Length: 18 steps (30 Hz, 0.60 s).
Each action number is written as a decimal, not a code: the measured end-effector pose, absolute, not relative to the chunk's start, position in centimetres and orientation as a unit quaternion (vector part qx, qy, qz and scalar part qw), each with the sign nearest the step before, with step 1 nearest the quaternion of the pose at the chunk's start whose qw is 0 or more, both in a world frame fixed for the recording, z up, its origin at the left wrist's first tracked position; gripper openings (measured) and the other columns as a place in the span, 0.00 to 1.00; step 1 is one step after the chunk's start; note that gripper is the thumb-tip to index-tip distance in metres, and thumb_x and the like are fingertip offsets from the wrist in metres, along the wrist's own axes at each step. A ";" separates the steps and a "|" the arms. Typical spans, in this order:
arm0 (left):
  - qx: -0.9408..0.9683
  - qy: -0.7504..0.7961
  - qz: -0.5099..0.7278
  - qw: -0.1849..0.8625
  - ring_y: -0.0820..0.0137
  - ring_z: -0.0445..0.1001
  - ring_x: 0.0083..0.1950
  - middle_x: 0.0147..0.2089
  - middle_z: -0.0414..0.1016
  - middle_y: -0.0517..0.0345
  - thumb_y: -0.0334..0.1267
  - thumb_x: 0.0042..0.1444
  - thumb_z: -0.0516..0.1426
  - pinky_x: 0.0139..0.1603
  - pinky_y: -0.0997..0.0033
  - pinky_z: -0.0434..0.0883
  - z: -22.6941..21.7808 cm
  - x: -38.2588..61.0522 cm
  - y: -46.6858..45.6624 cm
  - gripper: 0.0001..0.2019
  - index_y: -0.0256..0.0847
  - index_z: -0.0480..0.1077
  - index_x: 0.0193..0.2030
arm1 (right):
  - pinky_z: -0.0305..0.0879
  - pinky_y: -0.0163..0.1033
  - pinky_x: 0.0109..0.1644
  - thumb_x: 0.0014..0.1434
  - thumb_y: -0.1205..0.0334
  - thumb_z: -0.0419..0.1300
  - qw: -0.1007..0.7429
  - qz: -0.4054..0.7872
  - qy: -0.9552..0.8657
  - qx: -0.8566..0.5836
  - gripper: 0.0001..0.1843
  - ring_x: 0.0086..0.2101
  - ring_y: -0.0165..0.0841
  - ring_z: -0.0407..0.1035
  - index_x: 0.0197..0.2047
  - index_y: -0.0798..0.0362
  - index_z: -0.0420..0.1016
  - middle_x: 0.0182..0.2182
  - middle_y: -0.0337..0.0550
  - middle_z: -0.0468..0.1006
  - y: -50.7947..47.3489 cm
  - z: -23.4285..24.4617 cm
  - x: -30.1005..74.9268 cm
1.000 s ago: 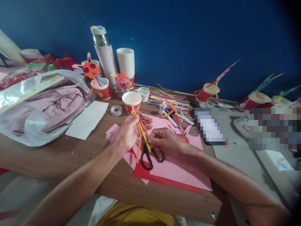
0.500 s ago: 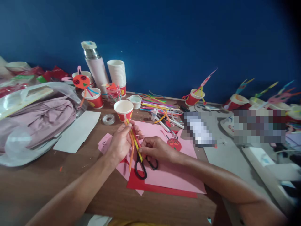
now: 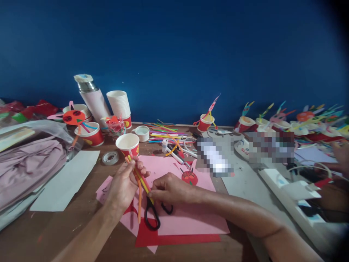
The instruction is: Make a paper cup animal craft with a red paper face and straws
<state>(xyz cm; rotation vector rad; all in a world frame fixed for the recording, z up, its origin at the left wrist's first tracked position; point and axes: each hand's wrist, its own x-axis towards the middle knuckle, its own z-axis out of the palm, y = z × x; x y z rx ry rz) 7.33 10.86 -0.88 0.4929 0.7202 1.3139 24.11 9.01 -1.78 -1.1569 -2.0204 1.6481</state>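
My left hand (image 3: pixel 122 182) is closed around a few orange, yellow and red pipe cleaners (image 3: pixel 141 182), holding them slanted in front of a red and white paper cup (image 3: pixel 133 150). The fingers of my right hand (image 3: pixel 171 189) are pinched on the lower end of the yellow one. Below lie black-handled scissors (image 3: pixel 146 218) on a pink paper sheet (image 3: pixel 193 220); their blades are hidden. Red paper (image 3: pixel 145 236) shows under the pink sheet. To the right of my right hand is a red face cutout (image 3: pixel 189 178).
Colourful pipe cleaners (image 3: pixel 160 127) lie at the back, near a tape roll (image 3: pixel 110 158), stacked cups (image 3: pixel 119 103) and a thermos (image 3: pixel 94 102). A bagged bundle (image 3: pixel 29 160) sits left. Decorated cups (image 3: pixel 243 124) and a power strip (image 3: pixel 275 189) stand right, near another person's hand (image 3: pixel 342 153).
The view has turned up and to the right, so the table things appear lower and further left. Both hands keep nearly the same hold on the pipe cleaners.
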 end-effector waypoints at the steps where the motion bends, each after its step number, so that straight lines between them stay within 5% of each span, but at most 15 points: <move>1: 0.219 0.325 0.593 0.703 0.76 0.67 0.25 0.25 0.66 0.63 0.28 0.51 0.56 0.30 0.74 0.72 -0.9 7.3 10.8 0.03 0.38 0.67 0.31 | 0.60 0.27 0.21 0.57 0.56 0.53 0.143 0.568 -0.705 -0.400 0.14 0.17 0.23 0.64 0.27 0.55 0.73 0.19 0.35 0.75 9.0 -1.7 24.1; 18: 0.219 0.331 0.602 0.693 0.77 0.63 0.24 0.23 0.62 0.65 0.30 0.47 0.60 0.27 0.74 0.71 -0.8 7.0 11.2 0.06 0.39 0.65 0.29 | 0.59 0.27 0.19 0.56 0.57 0.53 0.166 0.619 -0.657 -0.397 0.12 0.16 0.24 0.64 0.25 0.55 0.68 0.18 0.35 0.72 9.0 -2.6 23.8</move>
